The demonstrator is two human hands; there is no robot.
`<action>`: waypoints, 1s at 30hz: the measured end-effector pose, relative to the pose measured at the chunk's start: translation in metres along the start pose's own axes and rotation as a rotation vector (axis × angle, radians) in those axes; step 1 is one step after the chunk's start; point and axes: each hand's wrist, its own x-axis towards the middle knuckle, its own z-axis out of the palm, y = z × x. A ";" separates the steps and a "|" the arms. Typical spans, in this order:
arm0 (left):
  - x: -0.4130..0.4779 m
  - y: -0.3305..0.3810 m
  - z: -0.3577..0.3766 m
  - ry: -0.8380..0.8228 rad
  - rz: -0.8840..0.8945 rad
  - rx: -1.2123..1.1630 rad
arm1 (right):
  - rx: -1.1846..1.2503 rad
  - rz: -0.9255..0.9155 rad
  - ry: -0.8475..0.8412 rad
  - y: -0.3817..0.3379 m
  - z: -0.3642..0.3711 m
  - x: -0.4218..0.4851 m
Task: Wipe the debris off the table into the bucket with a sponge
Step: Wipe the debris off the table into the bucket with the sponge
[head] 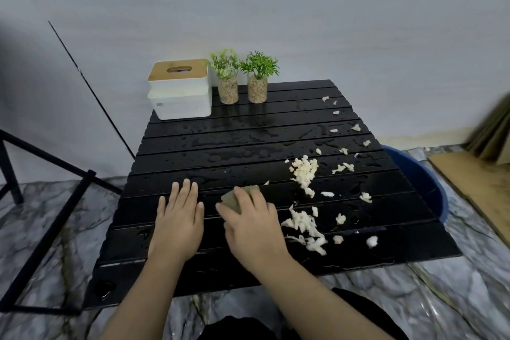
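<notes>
A black slatted table is wet and strewn with pale debris over its right half. My right hand grips a greenish sponge on the table's middle, just left of the debris piles. Beside it, my left hand rests flat on the table with straight fingers. A blue bucket stands on the floor by the table's right edge, partly hidden by the tabletop.
A white tissue box with a wooden lid and two small potted plants stand at the table's far edge. A black metal frame stands at the left. Cardboard lies on the floor right of the bucket.
</notes>
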 end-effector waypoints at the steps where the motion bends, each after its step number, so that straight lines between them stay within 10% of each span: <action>1: 0.000 0.000 0.000 0.003 0.002 -0.012 | -0.016 -0.015 -0.013 -0.002 0.001 -0.001; 9: -0.014 0.016 -0.013 -0.013 -0.007 -0.153 | -0.007 0.229 0.028 0.077 -0.032 0.030; 13: -0.032 0.057 -0.010 -0.005 0.058 -0.241 | -0.024 -0.003 0.144 0.062 -0.061 -0.023; 18: -0.034 0.082 0.011 -0.047 0.044 -0.167 | -0.087 -0.296 -0.095 0.050 -0.051 -0.091; 30: -0.034 0.081 0.023 -0.078 0.050 -0.003 | 0.016 0.045 0.159 0.116 -0.064 -0.037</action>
